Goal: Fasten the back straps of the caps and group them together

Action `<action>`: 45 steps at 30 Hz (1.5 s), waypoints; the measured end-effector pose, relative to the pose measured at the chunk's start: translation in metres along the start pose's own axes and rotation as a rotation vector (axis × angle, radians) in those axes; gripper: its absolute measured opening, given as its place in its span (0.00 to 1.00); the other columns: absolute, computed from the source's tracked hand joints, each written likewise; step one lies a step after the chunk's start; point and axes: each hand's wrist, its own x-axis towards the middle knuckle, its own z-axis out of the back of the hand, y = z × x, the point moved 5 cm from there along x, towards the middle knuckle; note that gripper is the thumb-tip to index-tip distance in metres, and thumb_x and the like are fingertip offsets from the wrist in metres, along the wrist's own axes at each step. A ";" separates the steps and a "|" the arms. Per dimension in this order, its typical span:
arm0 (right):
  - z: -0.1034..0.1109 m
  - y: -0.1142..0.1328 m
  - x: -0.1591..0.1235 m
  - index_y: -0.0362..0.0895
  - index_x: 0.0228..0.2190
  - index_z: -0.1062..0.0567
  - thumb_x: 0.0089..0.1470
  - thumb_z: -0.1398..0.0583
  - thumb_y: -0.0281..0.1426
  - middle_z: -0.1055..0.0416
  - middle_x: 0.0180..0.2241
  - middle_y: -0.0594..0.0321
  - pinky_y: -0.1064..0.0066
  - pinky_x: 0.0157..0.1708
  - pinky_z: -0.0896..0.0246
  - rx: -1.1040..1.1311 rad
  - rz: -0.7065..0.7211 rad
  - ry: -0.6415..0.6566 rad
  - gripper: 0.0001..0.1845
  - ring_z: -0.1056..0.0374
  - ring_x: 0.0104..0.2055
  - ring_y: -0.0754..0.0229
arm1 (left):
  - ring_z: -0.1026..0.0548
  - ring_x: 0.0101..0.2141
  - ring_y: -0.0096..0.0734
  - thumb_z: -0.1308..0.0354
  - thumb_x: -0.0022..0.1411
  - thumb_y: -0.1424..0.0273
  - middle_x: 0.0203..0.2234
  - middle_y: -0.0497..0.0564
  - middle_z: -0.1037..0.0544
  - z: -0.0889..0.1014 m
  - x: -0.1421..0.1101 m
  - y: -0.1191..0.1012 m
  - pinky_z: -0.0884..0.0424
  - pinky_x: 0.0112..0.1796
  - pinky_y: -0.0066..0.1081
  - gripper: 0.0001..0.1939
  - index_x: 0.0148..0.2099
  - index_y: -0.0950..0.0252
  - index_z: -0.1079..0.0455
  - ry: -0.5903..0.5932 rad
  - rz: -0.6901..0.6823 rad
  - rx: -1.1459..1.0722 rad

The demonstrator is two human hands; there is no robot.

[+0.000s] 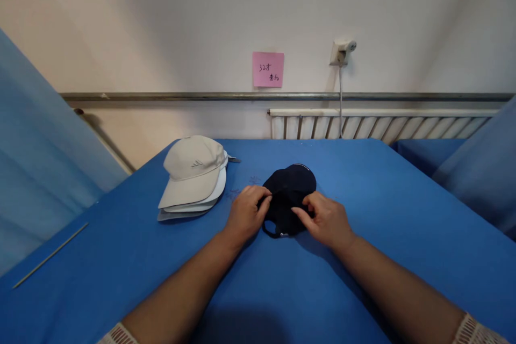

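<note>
A black baseball cap [288, 185] lies on the blue-covered table in front of me, with its back strap and a small pale label toward me. My left hand [250, 209] pinches the cap's left edge between thumb and fingers. On the other side, my right hand [325, 219] grips the right edge, fingers curled and thumb over the near part. Part of the cap's rim is hidden behind my fingers. To the left sits a stack of caps, topped by a beige cap [195, 164] with a dark three-bar logo; white and grey brims show underneath.
A thin stick [50, 256] lies near the left edge of the blue table [258, 285]. Behind stand a wall with a pink note [268, 70], a metal rail [201, 97], a plugged socket [341, 54] and a radiator [374, 124]. Blue curtains [44, 156] hang at both sides.
</note>
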 end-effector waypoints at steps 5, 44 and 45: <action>-0.008 0.002 -0.001 0.45 0.25 0.30 0.61 0.46 0.38 0.31 0.23 0.62 0.69 0.25 0.48 0.068 -0.092 0.021 0.15 0.38 0.23 0.62 | 0.27 0.38 0.34 0.48 0.66 0.69 0.34 0.50 0.22 0.003 -0.002 -0.010 0.33 0.42 0.36 0.07 0.39 0.61 0.29 -0.054 -0.004 -0.094; -0.011 -0.019 -0.004 0.45 0.22 0.35 0.61 0.46 0.38 0.42 0.20 0.69 0.72 0.25 0.48 0.505 -0.203 0.043 0.17 0.44 0.23 0.65 | 0.26 0.45 0.40 0.38 0.57 0.72 0.45 0.54 0.23 -0.028 -0.006 0.014 0.31 0.47 0.40 0.17 0.50 0.60 0.29 0.259 -0.058 -0.013; -0.012 -0.017 -0.004 0.45 0.22 0.35 0.61 0.46 0.38 0.41 0.20 0.69 0.72 0.26 0.47 0.472 -0.173 0.054 0.17 0.44 0.23 0.65 | 0.25 0.44 0.41 0.37 0.56 0.72 0.44 0.55 0.22 -0.029 -0.006 0.015 0.31 0.47 0.40 0.17 0.49 0.61 0.28 0.281 -0.059 0.019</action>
